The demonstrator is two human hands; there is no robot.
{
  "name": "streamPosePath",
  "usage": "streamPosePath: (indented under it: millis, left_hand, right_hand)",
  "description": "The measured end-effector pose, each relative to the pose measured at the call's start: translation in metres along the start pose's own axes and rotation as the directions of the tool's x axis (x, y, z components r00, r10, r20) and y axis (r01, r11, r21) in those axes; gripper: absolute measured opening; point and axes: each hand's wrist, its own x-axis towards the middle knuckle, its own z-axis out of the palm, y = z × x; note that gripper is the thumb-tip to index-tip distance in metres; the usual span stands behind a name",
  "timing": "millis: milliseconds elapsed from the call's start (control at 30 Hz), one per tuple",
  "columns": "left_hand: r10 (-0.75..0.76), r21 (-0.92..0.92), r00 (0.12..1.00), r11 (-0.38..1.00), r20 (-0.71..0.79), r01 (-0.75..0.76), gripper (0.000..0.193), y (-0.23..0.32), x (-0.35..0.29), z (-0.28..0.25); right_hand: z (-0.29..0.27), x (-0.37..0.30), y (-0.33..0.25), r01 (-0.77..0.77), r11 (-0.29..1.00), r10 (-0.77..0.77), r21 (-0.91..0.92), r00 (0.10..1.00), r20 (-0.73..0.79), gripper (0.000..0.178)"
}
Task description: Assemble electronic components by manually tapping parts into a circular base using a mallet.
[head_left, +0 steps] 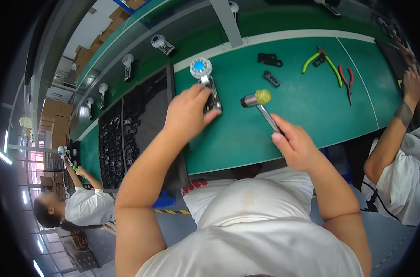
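Note:
My left hand (pixel 186 113) is closed around the handle of a handheld device on the green table. The device has a round white head (pixel 200 68) with a blue disc in its middle, pointing away from me. Its dark, metallic handle shows between my fingers and thumb. Gripped in my right hand (pixel 295 145) is a small mallet (pixel 255 98), held by its metal shaft. One face of the mallet is yellow and see-through, the other black. The mallet head is to the right of the device, apart from it.
Small black parts (pixel 269 60) and a dark grey oval part (pixel 271 79) lie beyond the mallet. Farther right are green-handled cutters (pixel 335 72) and red-handled pliers (pixel 349 85). A dark tray (pixel 147 111) of black parts is left. Co-workers (pixel 87 203) sit at both sides.

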Motion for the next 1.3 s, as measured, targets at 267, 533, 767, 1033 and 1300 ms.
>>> streamPosePath:
  millis: [267,533,767,1033,1300]
  left_hand:
    - [-0.367,0.206,0.917,0.896,-0.157,0.394,0.059,-0.15,0.154,0.071]
    - [-0.657,0.294,0.746,0.737,0.104,0.608,0.055,-0.228,0.167,0.106]
    - [-0.443,0.273,0.888,0.876,0.125,0.399,0.048,-0.147,0.119,0.029]
    - [-0.304,0.131,0.917,0.952,0.259,0.278,0.052,0.068,-0.051,-0.052]
    - [-0.284,-0.236,0.941,0.916,0.183,0.323,0.057,0.078,-0.12,-0.054]
  right_hand:
    - [0.004,-0.004,0.008,0.062,0.998,-0.065,-0.029,0.994,-0.087,0.051]
    - [0.006,-0.001,0.004,0.083,0.997,-0.083,-0.003,0.991,-0.107,0.054]
    - [0.016,-0.004,0.008,0.101,0.994,-0.105,-0.032,0.982,-0.155,0.054]
    - [0.02,0.0,-0.003,-0.093,0.993,0.084,-0.068,0.989,-0.124,0.057]
    - [0.034,0.024,-0.009,-0.058,0.759,-0.015,-0.648,0.994,-0.107,0.053]
